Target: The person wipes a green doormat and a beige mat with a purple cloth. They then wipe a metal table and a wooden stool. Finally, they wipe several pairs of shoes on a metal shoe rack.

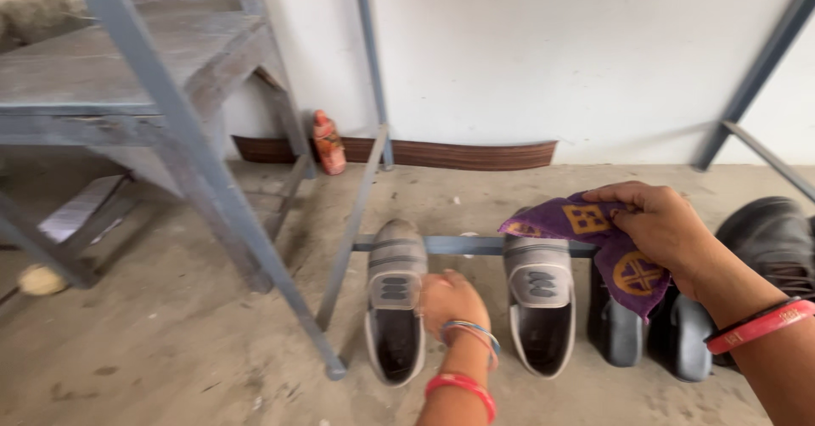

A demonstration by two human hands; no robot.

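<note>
1. Gripping a purple cloth with orange-yellow square and round patterns (613,243), the right hand (662,226) has its fingers curled over the cloth's upper edge; the cloth hangs down from them over the black shoes below.
2. Curled inward, the left hand (452,300) sits knuckles-up between two grey slip-on shoes; whether its fingers grasp anything cannot be told, as they are tucked out of sight.
3. Just left of those fingers lies the left grey slip-on shoe (396,299), touching or nearly touching the hand; just right of them lies the right grey slip-on shoe (541,303), toes pointing towards the wall.
4. Under the right hand's fingers stands a pair of black shiny shoes (641,332), partly covered by the cloth; a larger black leather shoe (768,235) lies beyond the wrist.
5. Past both sets of fingertips runs a grey-blue metal floor bar (463,245), crossing over the grey shoes' toes.
6. Farther left, a slanting grey-blue metal frame leg (212,188) stands between the left hand and a worn grey wooden bench (110,69).
7. Against the white wall (552,52) stands a small orange-red bottle (328,143).
</note>
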